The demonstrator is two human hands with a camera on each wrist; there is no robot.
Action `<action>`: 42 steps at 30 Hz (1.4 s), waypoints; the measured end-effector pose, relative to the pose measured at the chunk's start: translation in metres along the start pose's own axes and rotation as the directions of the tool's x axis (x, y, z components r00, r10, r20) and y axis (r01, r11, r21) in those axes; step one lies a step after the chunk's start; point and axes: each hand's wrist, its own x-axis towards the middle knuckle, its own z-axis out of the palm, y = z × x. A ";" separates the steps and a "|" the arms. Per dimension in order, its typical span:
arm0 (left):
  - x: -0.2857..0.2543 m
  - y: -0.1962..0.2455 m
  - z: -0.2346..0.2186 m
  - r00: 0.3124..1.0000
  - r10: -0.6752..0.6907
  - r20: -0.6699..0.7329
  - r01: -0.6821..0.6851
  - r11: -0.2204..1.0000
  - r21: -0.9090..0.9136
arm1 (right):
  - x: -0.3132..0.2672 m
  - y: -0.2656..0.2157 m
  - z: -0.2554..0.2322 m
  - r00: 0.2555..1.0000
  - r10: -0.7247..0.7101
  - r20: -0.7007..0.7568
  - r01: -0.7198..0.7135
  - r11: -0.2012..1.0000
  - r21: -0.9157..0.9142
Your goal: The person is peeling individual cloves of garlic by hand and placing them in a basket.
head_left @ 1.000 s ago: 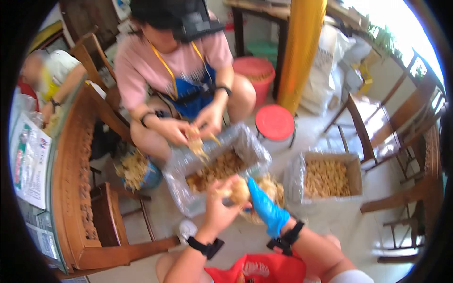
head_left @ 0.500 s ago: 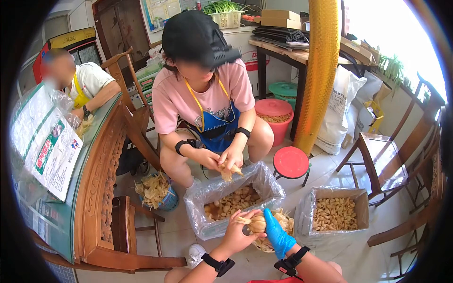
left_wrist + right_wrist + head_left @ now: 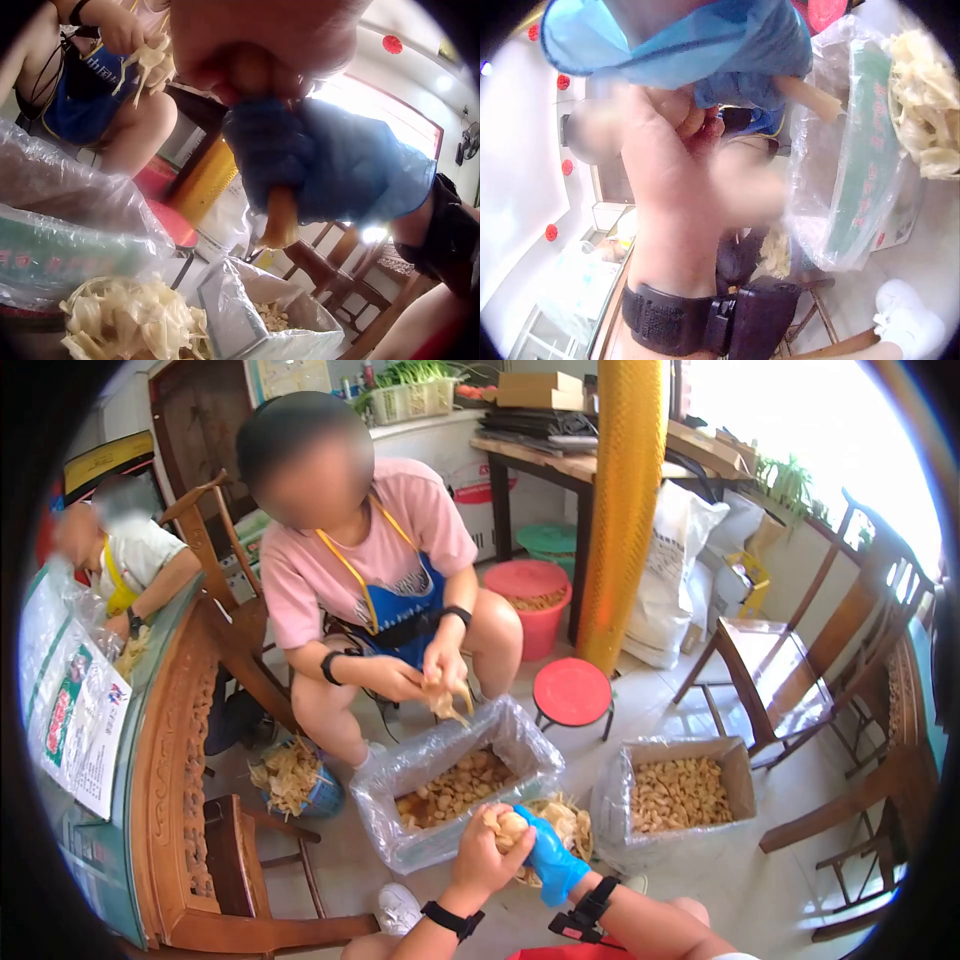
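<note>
A pale garlic bulb is gripped by my bare left hand, its fingers and thumb curled round it. My right hand, in a blue glove, meets the left one at the bulb. In the left wrist view the gloved fingers curl round the garlic's stalk, whose cut end pokes out below the fist. The right wrist view shows the same stalk sticking out past the glove. Beneath the hands stands a basket of papery garlic skins.
A plastic-lined box of cloves is ahead; another lined box of cloves stands to the right. Opposite sits a person handling garlic. A red stool, a blue bucket of peelings and a carved wooden table stand around.
The left hand has turned and closed further over the bulb, and the gloved hand has gone from beside it to gripping its stalk. The head view swung up, then slightly right.
</note>
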 end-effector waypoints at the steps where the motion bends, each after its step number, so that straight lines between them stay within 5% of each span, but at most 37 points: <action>1: -0.003 0.002 0.004 0.999 -0.030 0.042 0.031 0.999 -0.022 | -0.010 0.002 -0.003 0.999 0.035 -0.010 -0.034 0.995 0.098; 3: -0.005 -0.002 0.008 0.993 -0.118 0.015 0.118 0.992 -0.044 | -0.006 0.008 -0.028 0.994 -0.098 0.048 0.109 0.899 -0.425; 4: 0.003 -0.003 0.007 0.997 -0.078 -0.020 0.077 0.996 -0.035 | 0.000 0.007 -0.010 0.979 -0.199 -0.051 0.173 0.933 -0.314; 5: 0.000 -0.001 0.009 0.997 -0.065 -0.029 0.064 0.997 -0.040 | -0.004 -0.004 -0.003 0.984 -0.090 -0.152 0.053 0.971 -0.233; 9: 0.001 0.004 0.006 0.985 -0.171 0.034 0.175 0.967 -0.187 | -0.002 -0.004 -0.012 0.942 -0.156 -0.296 -0.046 0.816 -0.576; 10: 0.002 -0.002 0.008 0.991 -0.132 0.013 0.132 0.980 -0.146 | 0.000 -0.003 -0.010 0.929 -0.327 -0.175 0.134 0.735 -0.664; 15: -0.001 -0.001 0.007 0.974 -0.217 0.069 0.228 0.945 -0.234 | -0.006 -0.016 -0.008 0.938 -0.238 -0.250 -0.012 0.701 -0.713; 17: 0.005 0.000 0.006 0.884 -0.429 0.188 0.457 0.705 -0.542 | -0.006 -0.025 -0.010 0.924 -0.366 -0.113 0.011 0.319 -0.948; 18: 0.008 -0.010 0.001 0.845 -0.437 0.308 0.532 0.628 -0.568 | -0.009 -0.028 -0.008 0.913 -0.409 -0.008 0.095 0.232 -0.968; 19: 0.011 -0.012 0.001 0.845 -0.437 0.308 0.532 0.628 -0.569 | -0.006 -0.029 -0.009 0.913 -0.409 -0.008 0.095 0.232 -0.968; 21: 0.008 -0.013 -0.001 0.839 -0.432 0.331 0.542 0.609 -0.579 | -0.007 -0.027 -0.009 0.820 -0.544 0.177 0.214 0.005 -0.977; 24: 0.008 -0.012 -0.009 0.734 -0.514 0.443 0.676 0.489 -0.552 | -0.008 -0.039 -0.012 0.839 -0.430 0.333 0.286 -0.172 -0.943; 29: 0.019 -0.015 -0.015 0.541 -0.549 0.638 0.835 0.256 -0.488 | -0.007 -0.046 -0.017 0.815 -0.377 0.440 0.364 -0.257 -0.895; 33: 0.024 -0.011 -0.023 0.483 -0.543 0.686 0.864 0.169 -0.474 | -0.012 -0.055 -0.013 0.801 -0.359 0.479 0.382 -0.309 -0.871; 39: 0.027 -0.015 -0.027 0.501 -0.553 0.665 0.849 0.167 -0.501 | -0.011 -0.052 -0.024 0.815 -0.348 0.463 0.366 -0.311 -0.877; 41: 0.030 -0.022 -0.038 0.578 -0.597 0.556 0.748 0.114 -0.654 | -0.013 -0.058 -0.048 0.777 -0.509 0.371 0.272 -0.260 -0.927; 42: 0.032 -0.037 -0.051 0.640 -0.612 0.464 0.690 0.193 -0.697 | -0.017 -0.072 -0.060 0.775 -0.621 0.115 0.123 -0.031 -0.992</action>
